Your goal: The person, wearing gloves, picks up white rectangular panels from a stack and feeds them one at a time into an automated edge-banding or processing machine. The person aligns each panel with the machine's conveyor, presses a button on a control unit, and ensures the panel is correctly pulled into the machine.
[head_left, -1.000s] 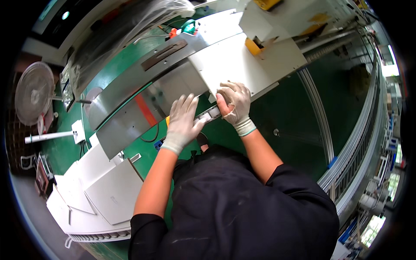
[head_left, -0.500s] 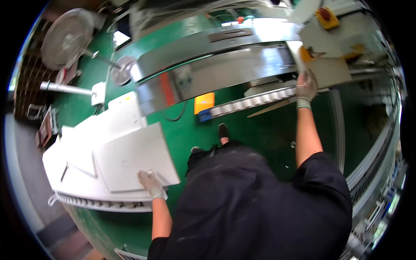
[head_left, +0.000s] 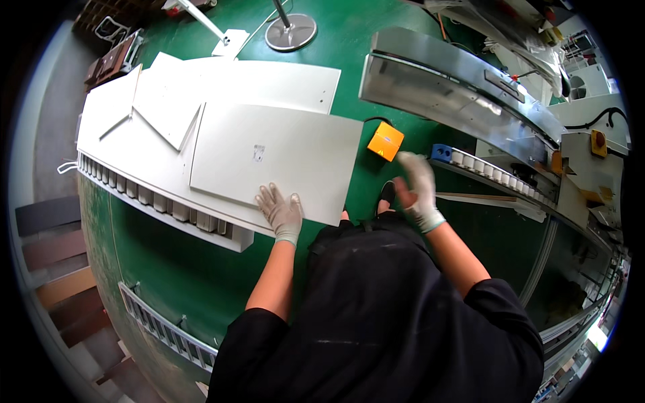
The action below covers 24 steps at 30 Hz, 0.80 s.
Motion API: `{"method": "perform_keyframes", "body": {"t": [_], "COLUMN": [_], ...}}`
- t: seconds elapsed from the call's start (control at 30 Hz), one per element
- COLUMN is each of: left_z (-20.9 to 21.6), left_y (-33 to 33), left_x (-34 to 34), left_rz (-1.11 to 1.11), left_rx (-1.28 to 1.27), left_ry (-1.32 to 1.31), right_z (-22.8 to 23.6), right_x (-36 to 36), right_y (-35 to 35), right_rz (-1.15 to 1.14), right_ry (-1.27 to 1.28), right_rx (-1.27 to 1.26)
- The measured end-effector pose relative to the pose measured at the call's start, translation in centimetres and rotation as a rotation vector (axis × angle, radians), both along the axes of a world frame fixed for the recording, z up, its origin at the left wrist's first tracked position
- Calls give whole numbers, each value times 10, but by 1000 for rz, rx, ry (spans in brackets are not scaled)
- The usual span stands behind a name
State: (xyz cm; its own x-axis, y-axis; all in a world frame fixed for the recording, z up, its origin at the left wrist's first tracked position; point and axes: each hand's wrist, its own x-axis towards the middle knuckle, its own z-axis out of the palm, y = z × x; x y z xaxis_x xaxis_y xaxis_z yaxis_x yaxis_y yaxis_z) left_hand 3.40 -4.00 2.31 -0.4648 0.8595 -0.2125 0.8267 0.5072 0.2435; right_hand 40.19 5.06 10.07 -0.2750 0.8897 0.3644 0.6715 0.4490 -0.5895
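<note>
My left hand, in a pale work glove, lies with spread fingers on the near edge of a white rectangular board. That board has a small printed mark near its middle and rests on other white panels, its right end sticking out over the floor. In the air to the right of the board is my right hand, gloved too, fingers stretched out and nothing in it. A yellow-orange box stands on the floor just beyond that hand.
Under the panels runs a roller conveyor. At the right are a metal-covered machine and a rail of white rollers with a blue end block. Beyond lies a round metal stand base on the green floor. A ladder-like rack is at lower left.
My right hand has left the machine's right end and swung left toward the board. My left hand remains on the board. The view has turned left toward the panels.
</note>
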Motion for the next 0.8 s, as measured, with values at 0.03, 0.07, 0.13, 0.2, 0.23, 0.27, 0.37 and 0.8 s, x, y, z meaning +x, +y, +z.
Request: {"method": "perform_keyframes", "body": {"t": [0.03, 0.07, 0.13, 0.2, 0.23, 0.27, 0.37, 0.8], "left_z": [1, 2, 4, 8, 11, 15, 31, 32], "left_y": [-4, -8, -14, -16, -15, -13, -10, 27], "left_x": [-4, -8, -18, -28, -34, -40, -61, -159], "left_rz": [-17, -14, 18, 239, 407, 567, 696, 1041], "left_rx": [27, 93, 197, 362, 414, 465, 497, 586], "left_ry": [-52, -120, -239, -353, -477, -601, -908, -1820], "right_z": [-8, -18, -44, -64, -72, -77, -76, 86], "right_x": [-29, -54, -99, -124, -130, -136, -146, -133], "right_y": [-9, -16, -30, -37, -36, -35, -33, -43], "right_rz": [53, 100, -30, -125, -94, -93, -245, 45], "right_ry": [58, 90, 156, 407, 645, 864, 1051, 956], "right_rx": [-108, -198, -264, -669, -945, -1231, -1637, -1210]}}
